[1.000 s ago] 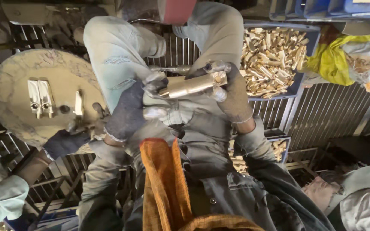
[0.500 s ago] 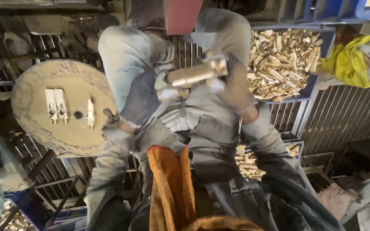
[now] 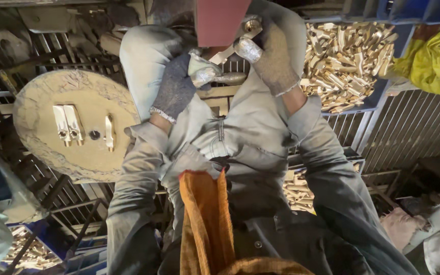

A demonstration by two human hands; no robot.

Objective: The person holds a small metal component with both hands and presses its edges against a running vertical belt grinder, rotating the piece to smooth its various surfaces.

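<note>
Brass part (image 3: 230, 78), a dull metal tube-like piece, is now held higher and farther from the body than a second ago, just under a red block (image 3: 221, 20) at the far edge; earlier it was kept lower, over the lap. It is gripped at its left end by the left hand (image 3: 179, 86), closed in a dark glove with taped fingertips. The right hand (image 3: 271, 56), in a grey knit glove, is closed around a second small shiny piece (image 3: 248, 48) just beyond the part, near a flat strip (image 3: 227, 52) that slants between the two hands. Whether that strip belongs to the part cannot be told.

Since both hands have been lifted towards the red block, the part seems to be brought up for work there; this is a judgement only.

To the right, a blue tray (image 3: 378, 97) is heaped with like brass pieces. To the left, a round worn disc (image 3: 42, 142) carries three finished pieces (image 3: 70, 125). Near the body, an orange cloth (image 3: 204, 224) is draped over the lap.
</note>
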